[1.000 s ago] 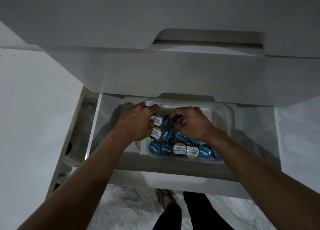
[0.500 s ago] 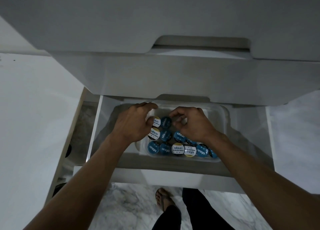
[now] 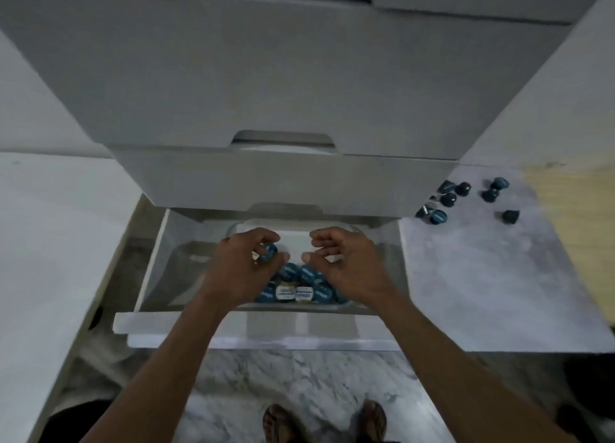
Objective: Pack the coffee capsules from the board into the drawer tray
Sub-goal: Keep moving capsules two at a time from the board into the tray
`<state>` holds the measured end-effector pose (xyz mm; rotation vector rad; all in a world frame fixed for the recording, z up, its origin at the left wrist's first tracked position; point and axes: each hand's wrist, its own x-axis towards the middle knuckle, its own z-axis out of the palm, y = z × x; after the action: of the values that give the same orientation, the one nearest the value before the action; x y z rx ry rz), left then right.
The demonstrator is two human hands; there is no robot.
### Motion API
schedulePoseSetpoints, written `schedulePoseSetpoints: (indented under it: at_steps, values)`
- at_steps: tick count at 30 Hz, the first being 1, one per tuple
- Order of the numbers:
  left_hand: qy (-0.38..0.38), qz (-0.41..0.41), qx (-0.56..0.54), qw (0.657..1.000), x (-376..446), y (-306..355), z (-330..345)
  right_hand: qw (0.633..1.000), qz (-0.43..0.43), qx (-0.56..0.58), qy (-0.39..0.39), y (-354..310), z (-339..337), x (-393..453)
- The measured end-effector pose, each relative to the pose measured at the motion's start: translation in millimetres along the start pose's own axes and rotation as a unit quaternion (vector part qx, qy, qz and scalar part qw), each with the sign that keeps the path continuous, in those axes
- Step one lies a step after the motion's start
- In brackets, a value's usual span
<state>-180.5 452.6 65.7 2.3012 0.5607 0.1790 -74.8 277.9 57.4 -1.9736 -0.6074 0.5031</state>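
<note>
My right hand [image 3: 346, 262] has come up off the capsules [image 3: 301, 286] packed in the drawer tray [image 3: 339, 227] and now hovers half open, holding nothing, while my left hand [image 3: 244, 266] stays curled around one blue capsule [image 3: 269, 252] at the tray's left side. The view has lifted, showing more loose capsules [image 3: 462, 197] waiting on the marble board [image 3: 482, 292] to the right, so I judge another trip is due.

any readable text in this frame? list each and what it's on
Nothing reads cleanly.
Blue capsule lids in the tray: white brand word, upside down and blurred, illegible.
White-label lids: lines of small print, too blurred to read.
Loose capsules on the counter: a pale mark, too small to read.
Drawer fronts: no text.
</note>
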Motion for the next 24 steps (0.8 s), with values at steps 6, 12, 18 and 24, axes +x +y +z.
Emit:
schedulePoseSetpoints:
  at_steps: [6, 12, 18, 24]
  values:
    - [0.026, 0.061, -0.064, 0.996, -7, 104, 38, 0.997, -0.028, 0.002, 0.065, -1, -106, -36]
    - [0.02, 0.124, -0.092, 0.988, -14, 216, 131, 0.993, -0.006, -0.018, 0.116, 68, -227, -85]
    - [-0.026, 0.066, -0.059, 0.996, -20, 258, 248, 0.988, 0.06, -0.069, 0.121, 160, -321, -120]
    - [-0.025, -0.04, -0.04, 0.998, -11, 252, 290, 0.99, 0.071, -0.076, 0.098, 198, -351, -95]
